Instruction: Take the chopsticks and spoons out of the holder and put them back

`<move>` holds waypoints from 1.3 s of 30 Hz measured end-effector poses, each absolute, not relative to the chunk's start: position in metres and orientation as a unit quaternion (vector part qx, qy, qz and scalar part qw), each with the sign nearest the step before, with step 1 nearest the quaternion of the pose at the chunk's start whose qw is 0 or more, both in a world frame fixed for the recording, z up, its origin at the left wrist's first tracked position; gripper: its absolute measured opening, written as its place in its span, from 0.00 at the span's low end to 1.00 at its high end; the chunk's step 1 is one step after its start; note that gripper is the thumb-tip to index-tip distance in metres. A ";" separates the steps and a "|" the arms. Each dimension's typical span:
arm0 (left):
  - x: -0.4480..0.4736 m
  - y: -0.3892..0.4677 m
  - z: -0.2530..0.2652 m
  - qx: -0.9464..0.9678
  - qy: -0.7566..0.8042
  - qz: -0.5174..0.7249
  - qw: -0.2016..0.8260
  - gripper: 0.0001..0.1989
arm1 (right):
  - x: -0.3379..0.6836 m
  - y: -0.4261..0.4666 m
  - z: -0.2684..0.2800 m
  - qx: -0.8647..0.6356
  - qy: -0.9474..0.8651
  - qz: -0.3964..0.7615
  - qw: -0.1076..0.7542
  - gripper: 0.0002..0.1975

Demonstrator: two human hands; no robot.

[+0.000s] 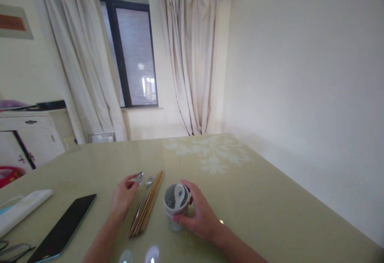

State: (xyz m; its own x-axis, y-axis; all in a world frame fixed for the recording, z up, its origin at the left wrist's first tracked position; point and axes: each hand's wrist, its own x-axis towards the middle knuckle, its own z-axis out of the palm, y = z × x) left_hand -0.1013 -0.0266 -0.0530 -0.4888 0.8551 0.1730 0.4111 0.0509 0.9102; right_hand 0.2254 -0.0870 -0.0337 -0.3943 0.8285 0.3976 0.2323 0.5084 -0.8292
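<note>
My left hand (125,195) pinches a metal spoon (139,177) near its bowl, just left of the utensils on the table. Beside it lies a second metal spoon (149,182), along the left side of a bundle of wooden chopsticks (149,207). My right hand (199,213) is wrapped round the right side of a light-coloured utensil holder (169,212), thumb in front and fingers behind. A white ceramic spoon (179,193) with a blue mark leans inside the holder. Part of the left spoon's handle is hidden by my hand.
On the left of the table (270,199) lie a dark tablet (64,227), a white power strip-like object (25,211) and eyeglasses (15,251). A wall (315,95) runs along the right edge. A white cabinet (39,135) stands beyond the far left.
</note>
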 end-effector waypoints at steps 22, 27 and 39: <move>0.021 -0.062 0.050 0.757 0.463 0.399 0.231 0.08 | 0.222 -0.082 -0.044 -0.327 -0.722 0.388 0.471 0.64; -0.015 -0.055 0.046 0.487 0.420 0.651 0.403 0.16 | 0.223 -0.082 -0.043 -0.347 -0.723 0.382 0.459 0.64; -0.094 -0.036 -0.016 0.457 0.711 0.487 0.221 0.18 | 0.227 -0.085 -0.041 -0.380 -0.723 0.385 0.430 0.60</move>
